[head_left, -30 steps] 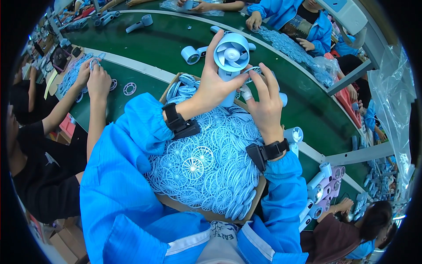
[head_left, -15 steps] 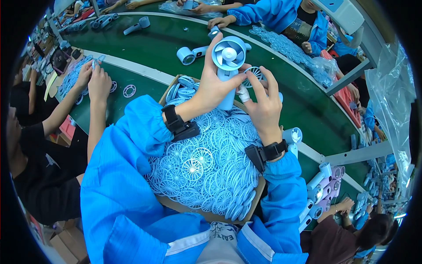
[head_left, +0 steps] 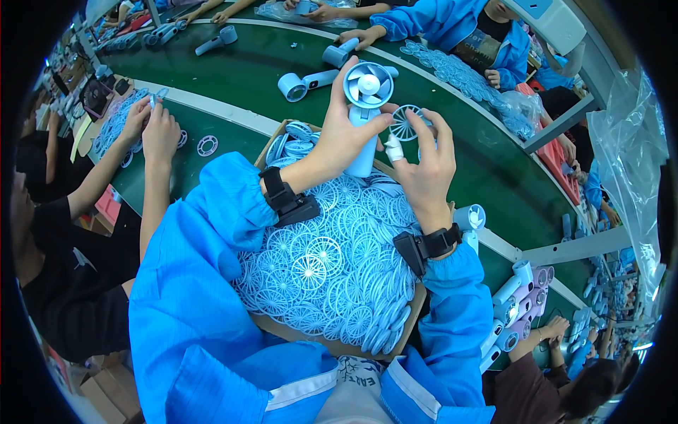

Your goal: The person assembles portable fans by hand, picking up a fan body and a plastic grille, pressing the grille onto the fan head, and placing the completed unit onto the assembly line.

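Above the far side of the carton, my left hand (head_left: 336,141) is wrapped round the handle of a pale blue handheld fan (head_left: 368,86). Its bladed head faces up, with no grille over the blades. Just right of the fan, my right hand (head_left: 429,159) pinches a round spoked fan grille (head_left: 405,124) in its fingers. The grille stands tilted and apart from the fan head. White wrapping (head_left: 393,148) covers the tip of my right thumb. Below both hands, many loose blue grilles (head_left: 325,283) fill the cardboard carton (head_left: 337,348).
A green conveyor (head_left: 247,78) runs behind the carton, carrying fan bodies (head_left: 292,86). More blue and purple fans (head_left: 519,304) lie stacked at right. Co-workers' hands (head_left: 161,131) are busy at left and across the belt. A metal frame (head_left: 575,247) and plastic sheet (head_left: 628,155) stand at right.
The grille in my right hand has turned to face upward more and shows more fully. The fan in my left hand has shifted slightly. Across the belt, a co-worker's fan has moved left.
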Motion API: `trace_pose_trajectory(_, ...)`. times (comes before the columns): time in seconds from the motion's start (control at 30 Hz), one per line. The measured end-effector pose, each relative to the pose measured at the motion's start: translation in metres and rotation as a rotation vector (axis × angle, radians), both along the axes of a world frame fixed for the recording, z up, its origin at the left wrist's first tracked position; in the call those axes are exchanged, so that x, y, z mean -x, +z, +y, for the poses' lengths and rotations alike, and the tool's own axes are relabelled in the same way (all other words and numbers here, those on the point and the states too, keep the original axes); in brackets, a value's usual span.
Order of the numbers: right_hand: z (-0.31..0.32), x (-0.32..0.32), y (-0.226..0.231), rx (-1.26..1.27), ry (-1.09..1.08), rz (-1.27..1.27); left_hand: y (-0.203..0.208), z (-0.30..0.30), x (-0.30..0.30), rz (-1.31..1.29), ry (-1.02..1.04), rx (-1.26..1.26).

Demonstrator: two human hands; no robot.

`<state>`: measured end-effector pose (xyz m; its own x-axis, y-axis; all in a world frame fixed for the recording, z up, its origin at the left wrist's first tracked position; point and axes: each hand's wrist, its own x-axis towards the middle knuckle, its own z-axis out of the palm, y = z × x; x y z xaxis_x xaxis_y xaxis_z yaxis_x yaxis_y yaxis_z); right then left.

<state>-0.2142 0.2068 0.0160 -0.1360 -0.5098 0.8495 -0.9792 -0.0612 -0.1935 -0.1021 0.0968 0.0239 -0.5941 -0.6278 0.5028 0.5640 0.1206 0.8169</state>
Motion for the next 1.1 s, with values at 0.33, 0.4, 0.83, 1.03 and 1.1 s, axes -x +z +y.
trace_pose_trajectory(0.33,-0.001,0.001,0.000,0.028,0.057,-0.097,-0.023,-0.005,0.007,-0.393,0.032,0.277)
trace_pose_trajectory(0.4,-0.001,0.001,0.000,0.020,0.057,-0.101,-0.020,-0.003,0.006,-0.431,-0.013,0.253)
trace_pose_trajectory(0.83,0.001,0.004,-0.002,-0.006,0.047,-0.103,-0.009,-0.002,0.001,-0.523,-0.031,0.306)
trace_pose_trajectory(1.03,0.000,0.002,-0.003,-0.014,0.046,-0.124,-0.016,-0.006,0.002,-0.488,-0.020,0.342)
trace_pose_trajectory(1.1,0.000,0.002,-0.003,-0.017,0.044,-0.119,-0.015,-0.006,0.002,-0.502,-0.016,0.341)
